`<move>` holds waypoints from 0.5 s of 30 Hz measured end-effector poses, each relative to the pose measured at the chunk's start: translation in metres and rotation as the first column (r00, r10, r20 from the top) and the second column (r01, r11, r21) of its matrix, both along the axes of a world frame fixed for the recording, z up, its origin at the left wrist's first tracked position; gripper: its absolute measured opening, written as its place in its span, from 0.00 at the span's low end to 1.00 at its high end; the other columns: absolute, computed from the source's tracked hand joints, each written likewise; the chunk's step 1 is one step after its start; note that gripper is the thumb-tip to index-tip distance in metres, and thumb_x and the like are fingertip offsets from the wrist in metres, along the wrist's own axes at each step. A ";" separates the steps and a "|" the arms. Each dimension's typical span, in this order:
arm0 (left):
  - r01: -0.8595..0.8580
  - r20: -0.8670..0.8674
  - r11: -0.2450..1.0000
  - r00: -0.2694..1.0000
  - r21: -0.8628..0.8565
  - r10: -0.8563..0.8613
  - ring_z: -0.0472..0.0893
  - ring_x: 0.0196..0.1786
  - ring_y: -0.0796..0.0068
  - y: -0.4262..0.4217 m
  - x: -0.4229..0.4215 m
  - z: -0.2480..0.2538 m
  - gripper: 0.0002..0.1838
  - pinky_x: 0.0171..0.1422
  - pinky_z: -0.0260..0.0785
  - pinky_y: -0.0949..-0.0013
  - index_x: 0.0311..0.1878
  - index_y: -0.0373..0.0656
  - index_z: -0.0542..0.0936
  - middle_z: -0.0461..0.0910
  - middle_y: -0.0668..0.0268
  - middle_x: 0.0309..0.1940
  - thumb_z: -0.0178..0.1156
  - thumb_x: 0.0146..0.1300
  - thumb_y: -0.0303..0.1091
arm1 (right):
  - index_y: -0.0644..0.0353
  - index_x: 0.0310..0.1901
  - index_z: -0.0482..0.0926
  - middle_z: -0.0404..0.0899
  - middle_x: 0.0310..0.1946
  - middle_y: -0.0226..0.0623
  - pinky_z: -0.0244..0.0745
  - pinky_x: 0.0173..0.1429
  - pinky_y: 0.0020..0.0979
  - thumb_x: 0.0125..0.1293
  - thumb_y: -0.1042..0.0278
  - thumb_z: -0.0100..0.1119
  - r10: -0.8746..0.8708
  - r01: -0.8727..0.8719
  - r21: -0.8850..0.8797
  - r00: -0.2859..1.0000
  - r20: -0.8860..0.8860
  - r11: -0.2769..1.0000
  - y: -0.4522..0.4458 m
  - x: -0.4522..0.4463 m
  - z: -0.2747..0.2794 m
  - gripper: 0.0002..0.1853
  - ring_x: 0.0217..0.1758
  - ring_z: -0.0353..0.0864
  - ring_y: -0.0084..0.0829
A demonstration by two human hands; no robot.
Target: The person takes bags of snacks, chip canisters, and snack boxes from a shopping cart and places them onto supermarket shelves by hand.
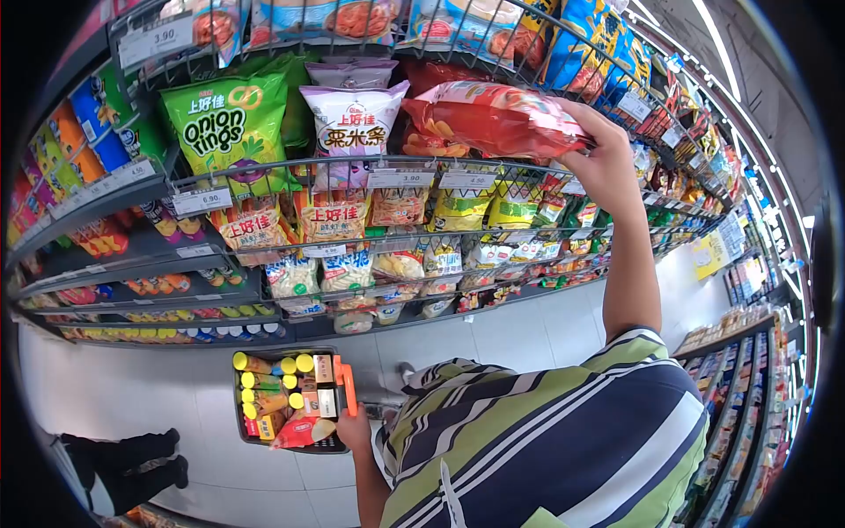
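My right hand (606, 151) grips the right end of a red snack bag (493, 116), which is tilted over the front of a wire shelf. A purple-and-white snack bag (352, 132) and a green onion rings bag (224, 132) stand to its left. Low down, my left hand (355, 429) is closed around the orange handle (345, 385) of a dark shopping basket (237, 400). Inside the basket lie several yellow-lidded containers (249, 380), small boxes (326, 402) and a red package (299, 432).
Snack shelves with price tags (201, 201) curve across the front, with more bags on lower tiers. Another person's dark-clothed legs (123, 471) are at lower left on the pale tiled floor (211, 471). A second shelf (744, 396) stands at right.
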State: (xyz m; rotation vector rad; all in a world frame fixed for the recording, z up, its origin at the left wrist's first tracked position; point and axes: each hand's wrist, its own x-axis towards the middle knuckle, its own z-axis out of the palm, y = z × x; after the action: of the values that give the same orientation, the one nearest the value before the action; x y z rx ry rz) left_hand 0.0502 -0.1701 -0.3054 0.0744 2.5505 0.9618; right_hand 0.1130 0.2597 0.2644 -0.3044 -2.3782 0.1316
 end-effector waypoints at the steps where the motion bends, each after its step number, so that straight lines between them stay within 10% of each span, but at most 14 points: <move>1: -0.001 -0.013 1.000 1.000 -0.012 0.001 0.86 0.35 0.40 0.000 0.001 0.004 0.23 0.40 0.75 0.44 0.32 0.39 0.84 0.84 0.48 0.26 0.69 0.63 0.54 | 0.64 0.64 0.81 0.87 0.55 0.45 0.80 0.61 0.34 0.54 0.81 0.71 0.003 -0.003 -0.002 1.000 0.009 1.000 0.007 0.000 -0.003 0.31 0.57 0.87 0.40; 8: -0.059 -0.029 0.994 0.998 -0.090 0.057 0.86 0.39 0.39 0.011 0.006 0.026 0.25 0.45 0.76 0.45 0.39 0.34 0.87 0.86 0.43 0.31 0.69 0.63 0.54 | 0.65 0.62 0.81 0.88 0.49 0.49 0.81 0.57 0.39 0.55 0.70 0.78 0.045 -0.042 -0.059 0.998 0.047 0.997 0.056 -0.018 -0.037 0.31 0.50 0.89 0.47; 15: -0.080 -0.050 0.990 0.996 -0.118 0.075 0.87 0.41 0.40 0.014 0.009 0.032 0.26 0.48 0.77 0.46 0.41 0.36 0.88 0.86 0.44 0.33 0.69 0.62 0.54 | 0.68 0.62 0.79 0.88 0.50 0.40 0.82 0.56 0.35 0.57 0.71 0.80 0.211 -0.236 -0.523 0.972 -0.108 0.819 0.101 -0.040 -0.063 0.31 0.47 0.89 0.31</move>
State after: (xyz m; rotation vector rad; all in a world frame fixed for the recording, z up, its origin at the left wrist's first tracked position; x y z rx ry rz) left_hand 0.0592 -0.1557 -0.2734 -0.0386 2.6647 0.8409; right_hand 0.0732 0.3609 0.2018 -0.2712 -2.2838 0.9156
